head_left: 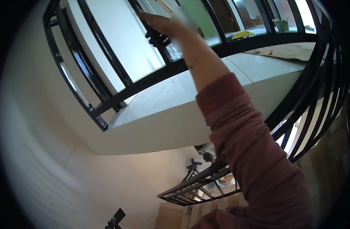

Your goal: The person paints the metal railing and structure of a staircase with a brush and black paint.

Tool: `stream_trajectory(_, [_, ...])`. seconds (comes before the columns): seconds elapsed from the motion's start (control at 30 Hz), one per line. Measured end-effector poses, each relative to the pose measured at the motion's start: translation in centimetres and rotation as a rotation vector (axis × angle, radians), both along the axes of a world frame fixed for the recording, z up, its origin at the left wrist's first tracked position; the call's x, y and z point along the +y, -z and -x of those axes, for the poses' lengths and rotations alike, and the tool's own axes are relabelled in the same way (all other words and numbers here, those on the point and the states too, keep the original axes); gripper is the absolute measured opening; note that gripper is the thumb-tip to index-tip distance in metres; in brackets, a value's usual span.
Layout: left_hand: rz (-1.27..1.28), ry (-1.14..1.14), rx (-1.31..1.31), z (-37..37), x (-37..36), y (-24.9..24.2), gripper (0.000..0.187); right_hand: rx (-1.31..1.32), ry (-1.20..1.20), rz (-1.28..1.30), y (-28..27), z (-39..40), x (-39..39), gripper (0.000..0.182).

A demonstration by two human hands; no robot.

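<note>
My right hand (159,24) reaches up at the end of a dark red sleeve, to an upright bar (163,53) of the black metal railing. Its fingers point left across the bar, partly hidden. Just below the fingers is a lumpy black thing (158,39), apparently in my grip; its kind is not clear. A pale stick (164,6) shows above the hand, and a blurred patch lies beside the wrist. My left hand is out of view.
Behind the railing's lower rail (148,83) are a white tiled ledge (163,91), flattened cardboard (285,51), a yellow cloth (241,35) and a green bucket (282,25). Far below are a lower railing (190,187) and a person (209,157). A black device (116,218) stands at bottom left.
</note>
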State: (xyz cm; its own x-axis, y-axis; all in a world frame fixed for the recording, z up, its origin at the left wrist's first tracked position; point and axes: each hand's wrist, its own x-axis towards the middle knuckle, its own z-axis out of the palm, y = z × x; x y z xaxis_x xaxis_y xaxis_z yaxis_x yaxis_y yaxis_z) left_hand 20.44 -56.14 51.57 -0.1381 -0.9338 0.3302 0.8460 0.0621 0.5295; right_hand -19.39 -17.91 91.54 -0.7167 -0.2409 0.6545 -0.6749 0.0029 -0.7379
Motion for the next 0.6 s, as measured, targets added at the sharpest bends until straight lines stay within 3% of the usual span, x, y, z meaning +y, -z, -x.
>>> stream_trajectory(0.1, [-0.007,0.128,-0.017,0.5,-0.5,0.8,0.019,-0.262,-0.226,0.000,0.3,2.0,0.6,0.076])
stream_trajectory(0.2, [-0.155,0.058,-0.002,2.4,1.4,-1.3,0.020,-0.290,-0.691,0.248,-0.2,3.9,0.5,0.070])
stream_trajectory(0.3, [0.072,0.208,-0.034,1.8,-2.0,2.2,0.019,-0.197,-0.305,0.154,0.7,2.7,0.4,0.066])
stream_trajectory(0.33, [0.034,0.199,-0.038,1.6,-2.5,3.0,0.019,-0.148,-0.150,0.050,0.5,2.6,0.5,0.063])
stream_trajectory(0.4, [-0.055,0.182,-0.040,1.4,-2.2,2.8,0.020,0.044,0.289,-0.401,0.3,-1.1,0.5,0.081])
stream_trajectory(0.47, [-0.180,0.110,-0.056,1.3,-2.3,2.6,0.020,0.087,0.721,-0.883,-1.2,-3.6,0.5,0.057])
stream_trajectory(0.5, [-0.244,0.075,-0.072,1.2,-2.3,3.1,0.021,0.251,0.696,-0.823,-1.7,-4.4,1.3,0.049])
stream_trajectory(0.53, [-0.198,0.238,-0.119,-0.6,-5.7,7.4,0.025,0.323,0.628,-0.569,-1.5,-5.5,1.1,0.048])
stream_trajectory(0.57, [-0.161,0.208,-0.144,-0.4,-6.7,8.8,0.024,1.016,0.963,-0.621,-1.3,-5.2,1.2,0.032])
stream_trajectory(0.6, [-0.124,0.178,-0.168,-0.2,-7.0,9.9,0.022,1.121,0.993,-0.632,-0.8,-4.9,0.2,0.030])
